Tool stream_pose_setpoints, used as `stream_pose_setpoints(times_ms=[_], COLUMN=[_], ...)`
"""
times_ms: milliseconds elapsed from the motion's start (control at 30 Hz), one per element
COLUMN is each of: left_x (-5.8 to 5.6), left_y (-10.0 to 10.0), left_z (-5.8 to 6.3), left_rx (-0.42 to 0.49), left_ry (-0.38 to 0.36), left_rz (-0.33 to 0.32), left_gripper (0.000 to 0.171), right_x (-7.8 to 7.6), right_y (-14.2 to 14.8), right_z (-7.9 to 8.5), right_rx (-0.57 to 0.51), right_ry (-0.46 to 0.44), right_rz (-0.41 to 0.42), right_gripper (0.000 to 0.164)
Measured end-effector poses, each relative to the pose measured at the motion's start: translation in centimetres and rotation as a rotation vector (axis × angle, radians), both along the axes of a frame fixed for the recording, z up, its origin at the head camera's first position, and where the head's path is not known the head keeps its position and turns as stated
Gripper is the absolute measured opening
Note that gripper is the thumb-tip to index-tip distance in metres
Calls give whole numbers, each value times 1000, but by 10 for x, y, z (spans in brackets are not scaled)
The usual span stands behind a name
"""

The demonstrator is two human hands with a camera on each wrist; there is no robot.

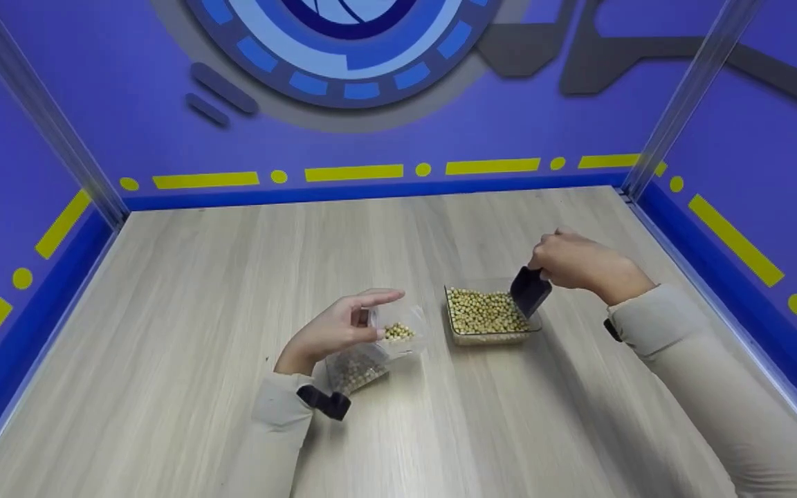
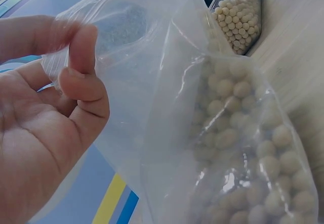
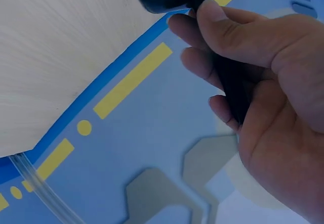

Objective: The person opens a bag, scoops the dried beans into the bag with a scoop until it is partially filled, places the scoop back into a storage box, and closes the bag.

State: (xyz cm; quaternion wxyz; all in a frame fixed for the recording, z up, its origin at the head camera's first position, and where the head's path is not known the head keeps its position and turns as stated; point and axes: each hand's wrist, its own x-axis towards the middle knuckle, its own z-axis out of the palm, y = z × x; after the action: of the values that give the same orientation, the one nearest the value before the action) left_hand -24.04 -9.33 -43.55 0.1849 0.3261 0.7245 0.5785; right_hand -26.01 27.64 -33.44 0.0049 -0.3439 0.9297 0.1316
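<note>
My left hand pinches the mouth of a clear plastic bag between finger and thumb. Round, pale-yellow beans fill the lower part of the bag, and some show through its open mouth in the head view. To the right of the bag stands a clear rectangular container full of similar beans. My right hand grips the handle of a black scoop, thumb along it in the right wrist view. The scoop tilts down with its lower edge at the beans on the container's right side.
Everything rests on a light wood-grain table. Blue-purple panels with yellow markings stand along its back and both sides, joined by metal corner posts. Black straps circle the sleeves at my wrists.
</note>
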Motion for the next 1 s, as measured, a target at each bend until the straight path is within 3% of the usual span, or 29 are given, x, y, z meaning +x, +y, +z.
stream_pose_setpoints(times_ms=[167, 467, 667, 1000], left_x=[0, 1, 1, 1], left_y=[0, -1, -1, -1], left_z=[0, -1, -3, -2], left_rx=[4, 5, 10, 9], left_ry=[-1, 8, 6, -8], left_rz=[1, -2, 3, -3], left_gripper=[59, 59, 59, 60], right_x=[1, 2, 0, -9], right_y=[-11, -27, -30, -25], right_z=[1, -5, -13, -23], right_rx=[66, 153, 120, 50], right_ry=[5, 24, 10, -113], right_rz=[-36, -81, -92, -123], right_gripper=[6, 18, 22, 25])
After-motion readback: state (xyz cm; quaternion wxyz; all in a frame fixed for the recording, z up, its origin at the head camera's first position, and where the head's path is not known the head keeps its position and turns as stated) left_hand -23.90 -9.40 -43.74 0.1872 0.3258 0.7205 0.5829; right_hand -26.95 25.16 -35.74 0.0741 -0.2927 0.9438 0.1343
